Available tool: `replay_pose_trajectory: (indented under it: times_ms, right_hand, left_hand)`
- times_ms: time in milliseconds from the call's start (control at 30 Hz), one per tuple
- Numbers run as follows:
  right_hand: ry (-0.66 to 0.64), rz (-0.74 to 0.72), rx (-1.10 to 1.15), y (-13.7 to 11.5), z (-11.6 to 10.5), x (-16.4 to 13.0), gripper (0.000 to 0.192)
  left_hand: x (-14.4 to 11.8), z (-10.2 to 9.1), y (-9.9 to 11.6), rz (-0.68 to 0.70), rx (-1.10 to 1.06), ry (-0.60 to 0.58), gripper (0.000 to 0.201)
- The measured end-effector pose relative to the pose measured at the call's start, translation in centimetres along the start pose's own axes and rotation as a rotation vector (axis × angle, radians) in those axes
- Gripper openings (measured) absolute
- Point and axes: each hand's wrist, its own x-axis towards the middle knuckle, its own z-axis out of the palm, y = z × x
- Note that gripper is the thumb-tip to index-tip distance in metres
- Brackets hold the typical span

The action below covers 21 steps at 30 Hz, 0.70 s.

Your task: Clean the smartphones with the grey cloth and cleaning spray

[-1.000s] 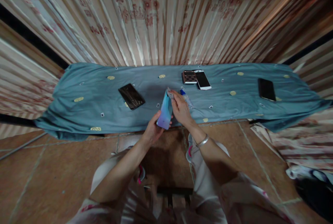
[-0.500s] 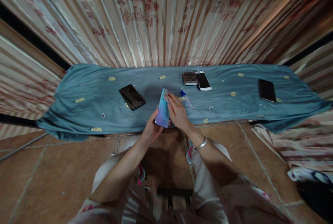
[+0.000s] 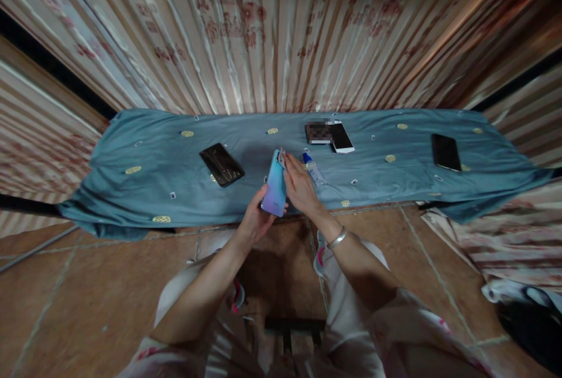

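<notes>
My left hand [image 3: 253, 220] grips the lower end of a blue-to-purple phone [image 3: 274, 189], held on edge over the near side of a table covered in teal cloth [image 3: 144, 191]. My right hand [image 3: 300, 188] rests against the phone's right face, pinching a small grey cloth [image 3: 281, 157] at the phone's top end. A small clear bottle with a blue cap [image 3: 312, 168] lies on the cloth just right of my right hand.
A black phone [image 3: 221, 164] lies left of my hands. A white phone [image 3: 341, 136] and a dark item beside it [image 3: 318, 132] sit at the back. Another black phone [image 3: 445, 152] lies far right. Striped curtains hang behind; bundled cloth lies on the floor at right.
My right hand and the grey cloth slid slightly down and left along the phone. The phone tilted a little more upright in my left hand.
</notes>
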Motion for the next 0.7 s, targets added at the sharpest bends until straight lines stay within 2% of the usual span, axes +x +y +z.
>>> replay_pose_trajectory:
  times_ms: [267, 433, 567, 700]
  right_hand:
    - [-0.008, 0.041, 0.031, 0.0, 0.1, -0.1, 0.052]
    - [0.039, 0.077, 0.081, 0.1, 0.0, 0.1, 0.050]
    - [0.054, 0.059, 0.105, -0.5, -0.2, 0.1, 0.050]
    - [0.011, 0.059, 0.133, -1.4, -0.2, -0.2, 0.047]
  left_hand:
    - [-0.4, 0.0, 0.6, 0.003, -0.018, -0.017, 0.032]
    - [-0.5, 0.2, 1.0, 0.006, -0.021, -0.036, 0.037]
    - [-0.6, 0.6, 1.5, 0.025, -0.035, -0.017, 0.035]
    - [-0.6, 0.8, 1.9, 0.049, -0.068, -0.004, 0.035]
